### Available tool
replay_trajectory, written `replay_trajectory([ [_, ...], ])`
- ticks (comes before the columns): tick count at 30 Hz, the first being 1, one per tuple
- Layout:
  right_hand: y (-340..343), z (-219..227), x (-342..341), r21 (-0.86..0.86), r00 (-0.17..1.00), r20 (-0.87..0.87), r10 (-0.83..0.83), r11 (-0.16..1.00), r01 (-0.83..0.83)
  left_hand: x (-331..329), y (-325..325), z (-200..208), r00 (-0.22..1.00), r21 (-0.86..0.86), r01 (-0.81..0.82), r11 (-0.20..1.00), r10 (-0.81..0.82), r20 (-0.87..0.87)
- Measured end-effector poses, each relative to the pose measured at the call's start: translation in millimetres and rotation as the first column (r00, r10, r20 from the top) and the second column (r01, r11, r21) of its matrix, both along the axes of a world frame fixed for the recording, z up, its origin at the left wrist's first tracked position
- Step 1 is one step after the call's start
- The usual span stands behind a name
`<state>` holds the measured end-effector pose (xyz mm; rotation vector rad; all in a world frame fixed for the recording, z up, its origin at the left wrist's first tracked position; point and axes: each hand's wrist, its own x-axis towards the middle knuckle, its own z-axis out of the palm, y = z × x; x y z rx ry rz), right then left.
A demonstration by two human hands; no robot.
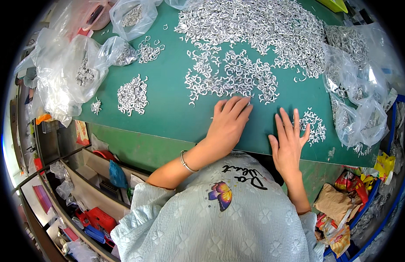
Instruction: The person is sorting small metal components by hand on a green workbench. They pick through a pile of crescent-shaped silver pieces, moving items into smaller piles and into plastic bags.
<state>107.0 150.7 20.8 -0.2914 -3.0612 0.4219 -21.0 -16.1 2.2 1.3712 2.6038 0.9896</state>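
Many small, curved, silver-coloured metal pieces lie on a green tabletop (167,126). My left hand (230,122) is at the near edge of the middle pile (231,74), palm down with its fingers bent and slightly apart. Its fingertips touch the pieces there; the thumb is hidden beneath. To its right, my right hand (289,144) rests by the table's near edge with fingers spread. It lies beside a small pile of the same pieces (314,126), and I see nothing held in it.
A large heap (255,22) covers the back of the table. Smaller piles (132,96) lie left. Clear plastic bags (58,78) crowd the left edge, and more filled bags (359,105) the right. Below are open drawers (95,183) and a paper bag (332,201) among packages.
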Motion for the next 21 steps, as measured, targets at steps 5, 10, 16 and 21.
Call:
replay_trajectory([
  [5, 2.8, -11.0, 4.2, 0.003, 0.992, -0.064, -0.105, 0.994, 0.105, 3.9, -10.8, -6.3, 1.0, 0.028, -0.017, 0.999, 0.017, 0.01],
  [10, -10.8, -7.7, -26.7, -0.121, 0.994, -0.09, 0.066, 0.99, -0.077, 5.4, -6.8, -0.3, 0.998, 0.065, -0.057, 0.996, 0.054, 0.042],
  [16, -6.9, -7.8, -3.4, -0.061, 0.998, -0.065, 0.026, 0.998, -0.03, 5.5, -15.1, -5.8, 0.994, 0.017, -0.105, 0.994, 0.105, 0.018],
  [21, -19.9, -4.5, -34.1, -0.245, 0.977, -0.08, 0.196, 0.947, -0.21, 8.1, -13.3, -3.6, 0.994, 0.044, -0.104, 0.994, 0.103, 0.029],
])
